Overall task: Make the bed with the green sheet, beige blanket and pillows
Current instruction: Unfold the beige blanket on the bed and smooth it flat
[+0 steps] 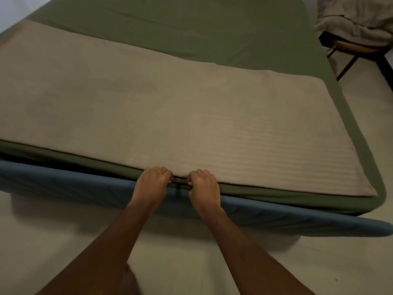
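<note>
Along the near edge of the bed (63,179), curled fingers (158,171) of the left hand (152,184) and right hand (204,186) grip the hem of the beige blanket (170,116), which lies flat across the green sheet (191,33) at that edge.

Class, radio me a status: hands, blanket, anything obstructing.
Left hand, right hand grip beige blanket edge. Blanket flat across green sheet. Pale bedding heaped on chair.

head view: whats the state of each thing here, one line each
green sheet, spread flat, lightly creased
beige blanket, lying flat across the sheet's near part
left hand, gripping the blanket's near edge
right hand, gripping that edge beside it
chair, piled with pale bedding
</note>
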